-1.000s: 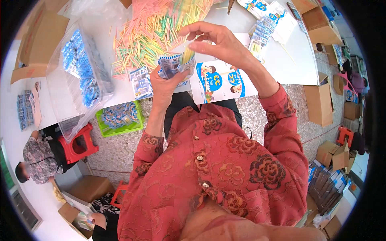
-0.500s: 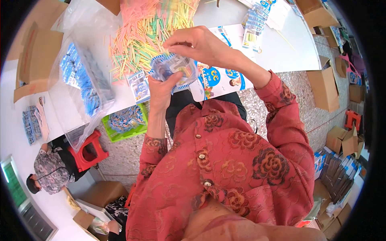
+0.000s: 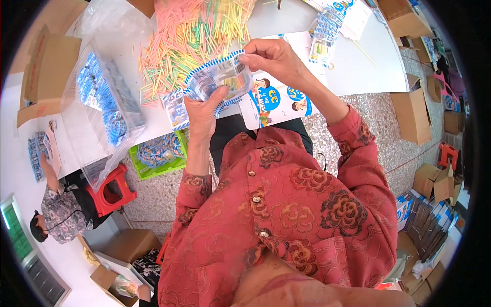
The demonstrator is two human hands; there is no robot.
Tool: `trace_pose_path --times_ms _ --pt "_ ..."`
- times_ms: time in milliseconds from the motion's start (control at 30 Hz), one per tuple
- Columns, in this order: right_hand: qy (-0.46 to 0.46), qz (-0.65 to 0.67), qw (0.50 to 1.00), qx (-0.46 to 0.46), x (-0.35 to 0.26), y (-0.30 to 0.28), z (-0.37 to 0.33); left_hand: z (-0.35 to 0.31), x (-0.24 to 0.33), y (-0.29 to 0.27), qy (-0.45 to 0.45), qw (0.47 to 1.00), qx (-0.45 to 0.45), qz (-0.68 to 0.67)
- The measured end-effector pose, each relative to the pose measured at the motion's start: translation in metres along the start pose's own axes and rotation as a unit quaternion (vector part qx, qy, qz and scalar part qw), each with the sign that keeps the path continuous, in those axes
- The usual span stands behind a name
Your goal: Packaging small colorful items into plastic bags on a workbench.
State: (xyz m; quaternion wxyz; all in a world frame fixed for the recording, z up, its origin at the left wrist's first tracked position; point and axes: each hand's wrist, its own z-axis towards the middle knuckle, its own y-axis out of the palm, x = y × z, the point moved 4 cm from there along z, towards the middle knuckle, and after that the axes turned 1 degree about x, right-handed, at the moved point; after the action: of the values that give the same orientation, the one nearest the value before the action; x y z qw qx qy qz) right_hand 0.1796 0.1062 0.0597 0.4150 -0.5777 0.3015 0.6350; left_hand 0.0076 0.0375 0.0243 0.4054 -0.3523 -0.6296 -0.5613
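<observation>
A clear plastic packet [image 3: 210, 78] with a blue-and-white striped border is held up over the table's near edge. A few coloured sticks show through its film. My left hand [image 3: 203, 113] grips its lower left part, thumb on the front. With thumb and fingers, my right hand [image 3: 276, 60] pinches its upper right edge. Just beyond the packet spreads a loose pile of thin pink, yellow and green sticks [image 3: 176, 59]. Another striped packet [image 3: 175, 109] lies at the table edge beside my left hand. Below my right hand is a white printed sheet [image 3: 258, 115] with blue cartoon pictures.
A clear plastic bin [image 3: 135, 115] on the left contains blue packets. Below the table edge sits a green crate [image 3: 148, 174] of packets, near a red stool [image 3: 113, 192]. Strips of packets [image 3: 323, 38] lie at the far right. A person [image 3: 64, 212] works at the left; cardboard boxes [image 3: 410, 115] stand right.
My right hand has moved from over the stick pile's edge slightly right and down onto the packet's edge. The packet now looks flatter and more stretched out. The person at left has extended an arm.
</observation>
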Motion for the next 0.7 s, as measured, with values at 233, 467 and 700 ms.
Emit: trace_pose_path --times_ms 233,467,700 --pt "-0.046 -0.061 0.997 0.022 -0.013 -0.003 -0.004 0.003 0.001 -0.001 0.018 0.999 0.031 -0.009" --pt "-0.011 -0.01 0.997 0.072 0.001 -0.008 -0.003 0.001 -0.004 -0.005 -0.011 1.0 0.026 -0.006" --pt "-0.056 -0.018 0.991 0.117 0.013 -0.011 -0.003 -0.012 -0.003 0.008 -0.057 0.998 -0.037 0.01"
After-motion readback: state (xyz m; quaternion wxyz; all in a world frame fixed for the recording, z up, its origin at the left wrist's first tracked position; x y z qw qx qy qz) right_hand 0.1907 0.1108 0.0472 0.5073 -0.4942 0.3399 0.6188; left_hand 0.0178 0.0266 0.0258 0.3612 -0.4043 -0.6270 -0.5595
